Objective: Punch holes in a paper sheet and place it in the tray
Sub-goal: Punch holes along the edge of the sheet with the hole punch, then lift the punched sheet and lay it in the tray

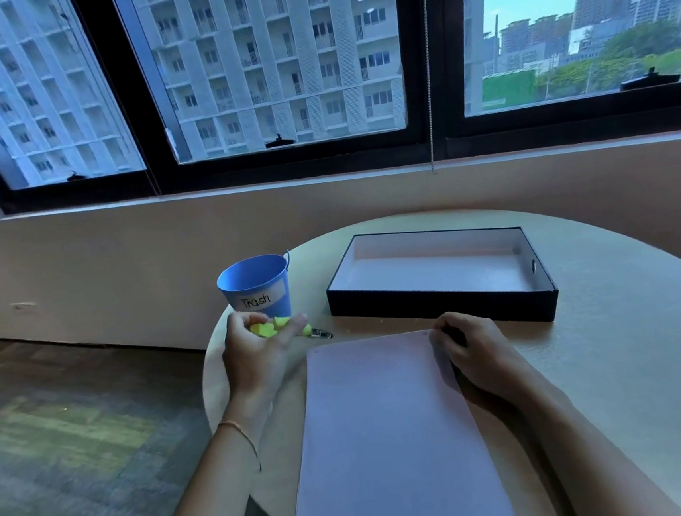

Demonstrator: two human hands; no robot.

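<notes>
A white paper sheet (393,431) lies lengthwise on the round table in front of me, with small holes at its far corners. My left hand (252,353) is raised just left of the sheet's far corner and grips a yellow-green hole punch (283,327) whose metal tip points right. My right hand (470,349) rests curled on the sheet's far right corner, fingers folded at the paper's edge. Beyond the sheet stands a black tray (443,306) with a white inside, nothing in it.
A blue bucket labelled "Trash" (256,284) stands at the table's left edge, just behind my left hand. The beige round table (631,354) ends at a wall under dark-framed windows. Carpeted floor lies to the left.
</notes>
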